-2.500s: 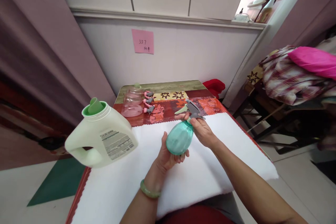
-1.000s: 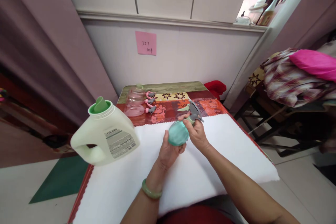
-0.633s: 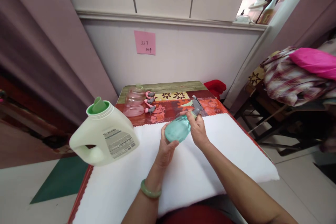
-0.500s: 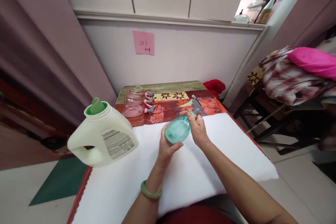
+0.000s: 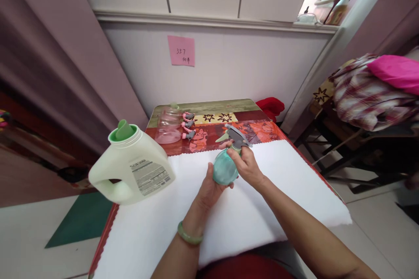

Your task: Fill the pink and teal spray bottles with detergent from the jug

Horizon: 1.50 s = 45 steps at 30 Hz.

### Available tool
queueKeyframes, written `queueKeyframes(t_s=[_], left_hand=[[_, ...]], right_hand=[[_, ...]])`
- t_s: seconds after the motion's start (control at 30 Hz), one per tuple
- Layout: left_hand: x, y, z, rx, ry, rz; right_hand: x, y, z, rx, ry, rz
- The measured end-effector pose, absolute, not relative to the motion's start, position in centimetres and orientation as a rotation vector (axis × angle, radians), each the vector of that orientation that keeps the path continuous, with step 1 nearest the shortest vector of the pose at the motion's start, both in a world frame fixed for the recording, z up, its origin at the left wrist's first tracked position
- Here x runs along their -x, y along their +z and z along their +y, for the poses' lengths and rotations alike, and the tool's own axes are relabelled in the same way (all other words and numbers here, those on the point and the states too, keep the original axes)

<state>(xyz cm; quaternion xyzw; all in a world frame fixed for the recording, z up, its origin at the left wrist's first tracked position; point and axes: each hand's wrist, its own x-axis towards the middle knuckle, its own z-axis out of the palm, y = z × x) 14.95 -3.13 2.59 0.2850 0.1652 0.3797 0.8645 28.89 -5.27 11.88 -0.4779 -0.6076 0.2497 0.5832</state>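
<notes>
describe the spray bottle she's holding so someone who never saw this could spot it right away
Start at the white cloth covering the near part of the table. Above its far middle, both hands meet around a small teal spray bottle with a grey trigger head. The other spray bottles, at the table's far left corner, are clear pink and untouched.

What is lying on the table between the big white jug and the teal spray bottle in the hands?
Nothing: in the head view only bare white cloth separates the jug from the teal spray bottle.
</notes>
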Motion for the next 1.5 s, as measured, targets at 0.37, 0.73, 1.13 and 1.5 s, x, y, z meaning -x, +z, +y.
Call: queueKeyframes(t_s=[0.37,0.73,1.13,1.5], left_hand=[[-15.1,2.8,-3.4,-0.644,1.037,0.367],[-15.0,1.7,-2.8,-0.479,1.046,0.449],[-15.7,0.8,-2.3,-0.807,0.998,0.768],[-15.6,-0.3,-2.4,-1.718,0.945,0.887]], right_hand=[[-27.8,12.0,-5.0,1.16,0.579,-1.341],[-28.1,8.7,-6.2,1.477,0.695,-1.403],[-33.4,6.3,-3.6,1.643,0.547,-1.324],[-50.8,4.6,3.9,2.148,0.099,-1.008]])
